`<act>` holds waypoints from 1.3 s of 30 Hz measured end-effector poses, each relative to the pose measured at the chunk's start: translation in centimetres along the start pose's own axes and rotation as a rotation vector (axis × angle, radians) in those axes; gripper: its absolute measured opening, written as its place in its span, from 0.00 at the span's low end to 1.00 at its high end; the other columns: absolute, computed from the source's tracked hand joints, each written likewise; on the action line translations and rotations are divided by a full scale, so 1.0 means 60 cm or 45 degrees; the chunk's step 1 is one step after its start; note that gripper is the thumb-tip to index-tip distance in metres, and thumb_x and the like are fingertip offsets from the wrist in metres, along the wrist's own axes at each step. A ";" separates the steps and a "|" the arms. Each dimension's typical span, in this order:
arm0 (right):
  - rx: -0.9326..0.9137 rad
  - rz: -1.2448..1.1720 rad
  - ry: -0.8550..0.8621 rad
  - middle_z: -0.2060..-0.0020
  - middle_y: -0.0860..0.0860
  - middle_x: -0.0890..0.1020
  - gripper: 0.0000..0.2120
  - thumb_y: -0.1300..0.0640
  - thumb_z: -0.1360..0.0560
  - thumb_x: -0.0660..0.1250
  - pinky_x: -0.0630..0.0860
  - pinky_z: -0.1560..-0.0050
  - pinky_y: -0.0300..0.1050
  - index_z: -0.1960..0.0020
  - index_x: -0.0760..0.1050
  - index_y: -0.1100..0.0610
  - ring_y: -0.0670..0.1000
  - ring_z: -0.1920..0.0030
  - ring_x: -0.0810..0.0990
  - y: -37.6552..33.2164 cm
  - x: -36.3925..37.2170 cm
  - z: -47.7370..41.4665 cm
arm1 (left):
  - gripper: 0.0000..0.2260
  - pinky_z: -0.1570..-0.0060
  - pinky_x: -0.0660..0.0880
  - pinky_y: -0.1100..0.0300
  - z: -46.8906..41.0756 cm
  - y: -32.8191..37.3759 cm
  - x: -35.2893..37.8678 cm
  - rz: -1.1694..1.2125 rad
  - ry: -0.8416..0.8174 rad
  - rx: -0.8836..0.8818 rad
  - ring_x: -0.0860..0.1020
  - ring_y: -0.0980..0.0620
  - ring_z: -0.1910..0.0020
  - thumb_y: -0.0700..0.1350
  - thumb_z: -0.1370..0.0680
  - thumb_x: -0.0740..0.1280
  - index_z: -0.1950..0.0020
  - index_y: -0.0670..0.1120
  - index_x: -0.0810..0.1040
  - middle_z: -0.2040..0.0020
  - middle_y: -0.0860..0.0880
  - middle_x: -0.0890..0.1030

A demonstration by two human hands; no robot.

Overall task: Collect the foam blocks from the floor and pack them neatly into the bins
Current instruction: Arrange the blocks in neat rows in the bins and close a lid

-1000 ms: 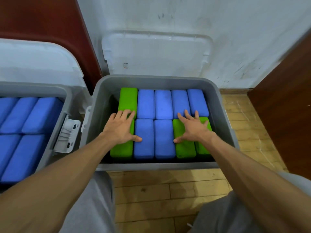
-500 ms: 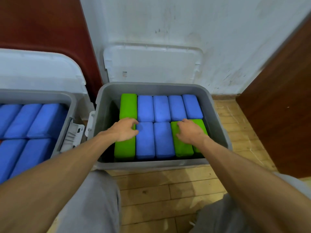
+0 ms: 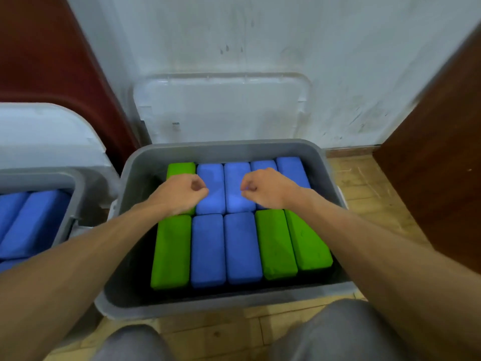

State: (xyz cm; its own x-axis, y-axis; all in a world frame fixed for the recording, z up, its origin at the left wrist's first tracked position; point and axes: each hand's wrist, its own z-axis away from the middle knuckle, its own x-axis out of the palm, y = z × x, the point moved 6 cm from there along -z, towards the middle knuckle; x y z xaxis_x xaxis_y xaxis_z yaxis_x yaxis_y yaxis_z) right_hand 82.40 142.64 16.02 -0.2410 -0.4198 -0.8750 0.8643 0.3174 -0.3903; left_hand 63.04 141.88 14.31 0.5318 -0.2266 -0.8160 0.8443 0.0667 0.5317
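A grey bin (image 3: 130, 201) in front of me holds foam blocks packed flat in two rows. The near row has a green block (image 3: 170, 251) at the left, two blue blocks (image 3: 223, 248) in the middle and two green blocks (image 3: 291, 243) at the right. The far row is mostly blue, with one green block at its left end. My left hand (image 3: 182, 194) and my right hand (image 3: 265, 188) hover over the far row, fingers curled into loose fists, holding nothing.
A second grey bin (image 3: 70, 194) at the left holds blue blocks (image 3: 28, 220). White lids (image 3: 221, 108) lean on the wall behind both bins. A brown cabinet (image 3: 442, 152) stands to the right on the wooden floor (image 3: 369, 183). My knees (image 3: 325, 334) are below the bin.
Both hands lifted off the near row, where they lay flat on the blocks, moved toward the far row and curled into fists. The view has come closer to the bin.
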 end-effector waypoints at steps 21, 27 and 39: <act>0.142 0.022 -0.242 0.53 0.56 0.82 0.12 0.57 0.22 0.57 0.79 0.53 0.53 0.48 0.77 0.60 0.57 0.53 0.80 -0.077 -0.555 0.119 | 0.12 0.41 0.73 0.51 0.024 0.385 -0.426 -0.199 -0.492 -0.214 0.77 0.48 0.44 0.51 0.22 0.62 0.42 0.49 0.78 0.43 0.50 0.80; 0.161 0.172 -0.302 0.66 0.49 0.71 0.12 0.60 0.23 0.55 0.65 0.70 0.43 0.66 0.65 0.54 0.53 0.63 0.74 -0.136 -0.582 0.044 | 0.12 0.40 0.72 0.53 -0.019 0.320 -0.508 -0.217 -0.480 -0.216 0.76 0.46 0.41 0.49 0.22 0.61 0.41 0.49 0.78 0.40 0.48 0.79; 0.144 0.170 -0.234 0.38 0.54 0.73 0.17 0.57 0.21 0.57 0.69 0.38 0.50 0.34 0.69 0.57 0.55 0.37 0.70 -0.072 -0.488 -0.198 | 0.17 0.36 0.66 0.51 -0.220 0.210 -0.434 -0.332 -0.363 -0.191 0.70 0.46 0.36 0.51 0.21 0.61 0.32 0.50 0.70 0.33 0.47 0.69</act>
State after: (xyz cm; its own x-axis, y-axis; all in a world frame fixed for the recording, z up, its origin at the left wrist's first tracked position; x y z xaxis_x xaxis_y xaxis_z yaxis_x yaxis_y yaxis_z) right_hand 80.51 163.65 39.92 -0.0456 -0.5314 -0.8459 0.9294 0.2878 -0.2309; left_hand 60.69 161.43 39.29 0.2769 -0.5130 -0.8125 0.9598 0.1078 0.2590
